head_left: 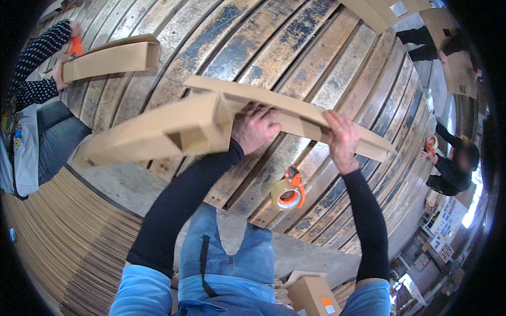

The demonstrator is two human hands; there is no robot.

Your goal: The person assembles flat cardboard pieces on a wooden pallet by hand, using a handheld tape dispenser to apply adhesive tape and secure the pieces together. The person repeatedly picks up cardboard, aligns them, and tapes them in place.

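A long, narrow cardboard box (158,126) lies across the slatted wooden table in front of me, partly folded, with a cut-out opening near its middle. Its right part is an open channel of raised panels. My left hand (255,129) reaches into the fold at the middle, fingers bent against the cardboard and partly hidden and blurred. Farther right, my right hand (342,139) grips the edge of the long panel, fingers over the top. Between my forearms, close to the table's near edge, rests an orange tape dispenser (288,190) with a roll of tape.
A co-worker at the left holds another narrow cardboard box (110,60) and an orange tool. Flat cardboard sheets (68,247) are stacked at lower left. At far right a person holds a tape dispenser (431,143). More cardboard (369,13) stands at the far edge; a carton (313,295) sits below.
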